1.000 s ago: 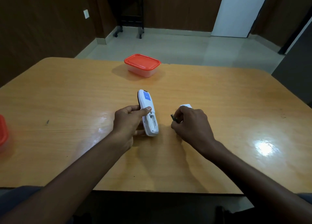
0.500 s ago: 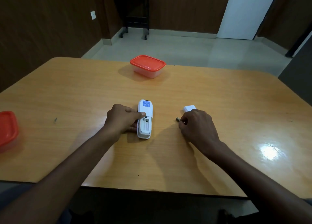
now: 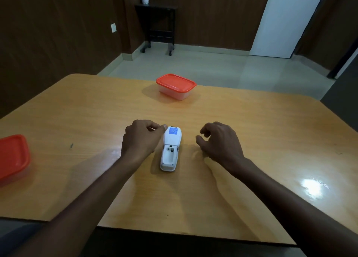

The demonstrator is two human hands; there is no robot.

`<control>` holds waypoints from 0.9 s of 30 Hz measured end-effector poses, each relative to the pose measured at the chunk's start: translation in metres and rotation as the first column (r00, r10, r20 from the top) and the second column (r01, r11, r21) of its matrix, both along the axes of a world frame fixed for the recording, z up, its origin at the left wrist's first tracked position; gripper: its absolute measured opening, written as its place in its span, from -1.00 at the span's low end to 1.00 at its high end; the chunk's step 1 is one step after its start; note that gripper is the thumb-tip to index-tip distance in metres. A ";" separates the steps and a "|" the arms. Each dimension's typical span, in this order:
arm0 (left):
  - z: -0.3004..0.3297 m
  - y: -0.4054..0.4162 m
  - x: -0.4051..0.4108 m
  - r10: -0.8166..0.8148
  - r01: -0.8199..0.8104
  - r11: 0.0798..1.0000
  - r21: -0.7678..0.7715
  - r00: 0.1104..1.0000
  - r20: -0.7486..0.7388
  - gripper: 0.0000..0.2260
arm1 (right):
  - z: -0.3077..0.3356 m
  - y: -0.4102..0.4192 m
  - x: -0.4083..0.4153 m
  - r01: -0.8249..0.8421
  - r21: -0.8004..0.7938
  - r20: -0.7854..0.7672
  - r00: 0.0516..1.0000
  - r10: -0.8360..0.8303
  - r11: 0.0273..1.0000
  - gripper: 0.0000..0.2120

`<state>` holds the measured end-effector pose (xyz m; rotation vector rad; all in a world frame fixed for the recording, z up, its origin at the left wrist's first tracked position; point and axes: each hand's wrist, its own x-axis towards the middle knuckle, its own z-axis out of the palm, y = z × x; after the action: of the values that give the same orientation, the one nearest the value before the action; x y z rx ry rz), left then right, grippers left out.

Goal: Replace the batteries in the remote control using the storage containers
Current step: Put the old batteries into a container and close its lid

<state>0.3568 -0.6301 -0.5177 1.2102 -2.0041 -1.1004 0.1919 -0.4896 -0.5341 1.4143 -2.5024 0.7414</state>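
The white remote lies face down on the wooden table, its battery compartment open toward me and looking empty. My left hand sits against its left side with the fingers curled and the thumb tip at the remote's upper left edge. My right hand hovers just right of the remote, fingers loosely curled, nothing visible between them. The battery and the white cover are out of sight. A clear container with an orange lid stands shut at the far middle. A second orange-lidded container sits at the left edge.
The near table edge runs below my forearms. Beyond the table lie a tiled floor, a dark wheeled stand against the wall and a white door.
The remote has been turned and laid flat on the table, compartment toward me. My right hand has shifted over the spot where the battery and white cover were, so both are now out of sight.
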 end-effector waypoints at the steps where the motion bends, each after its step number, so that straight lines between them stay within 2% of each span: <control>1: 0.001 -0.002 -0.001 0.002 -0.002 1.000 -0.004 1.000 -0.016 -0.75 | 0.001 -0.014 -0.005 -0.012 -0.010 -0.006 1.000 0.012 1.000 -0.77; 4: 0.005 -0.009 -0.003 0.016 -0.017 1.000 -0.013 0.999 -0.044 -0.75 | 0.003 -0.063 -0.026 -0.024 -0.046 -0.035 0.999 0.022 0.999 -0.73; 8: 0.004 -0.021 0.000 0.034 -0.035 0.999 -0.013 0.997 -0.076 -0.73 | 0.005 -0.131 -0.056 -0.005 0.015 -0.126 0.992 0.007 1.000 -0.71; 13: -0.002 -0.028 -0.001 0.027 -0.027 1.000 0.000 0.995 -0.094 -0.77 | 0.015 -0.179 -0.084 0.047 0.095 -0.229 0.973 -0.025 0.994 -0.78; 17: -0.006 -0.029 -0.006 0.018 -0.018 1.000 0.000 0.996 -0.090 -0.78 | 0.012 -0.191 -0.095 0.067 0.084 -0.292 0.956 -0.039 0.994 -0.79; 22: -0.008 -0.024 -0.011 -0.002 0.003 1.000 0.019 0.998 -0.064 -0.77 | 0.005 -0.179 -0.089 0.005 0.020 -0.371 0.929 0.002 1.000 -0.82; 27: 0.006 -0.015 -0.011 -0.008 0.029 0.988 0.149 0.990 -0.139 -0.85 | 0.012 -0.132 -0.052 -0.028 -0.102 -0.302 0.953 -0.004 0.994 -0.84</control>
<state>0.3462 -0.6451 -0.5115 1.1580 -1.8593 -1.3280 0.1402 -0.6217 -0.5223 1.3894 -2.1925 0.5967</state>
